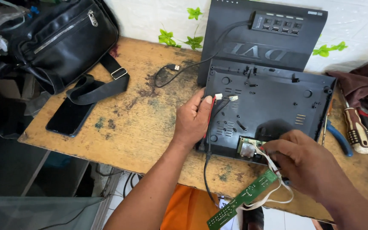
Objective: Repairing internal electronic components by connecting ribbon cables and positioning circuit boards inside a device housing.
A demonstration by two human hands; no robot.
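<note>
Left hand (192, 119) pins red & black wires w/ white plugs (213, 111) vs open black plastic player chassis (273, 106), steadying it; right hand (305, 159) pinches white ribbon cable (273, 164), long green circuit strip (243, 198) dangling.

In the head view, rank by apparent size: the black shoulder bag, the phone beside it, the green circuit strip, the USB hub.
1. black shoulder bag
2. phone
3. green circuit strip and USB hub: similar, and the strip is nearer the camera, so unranked.
</note>
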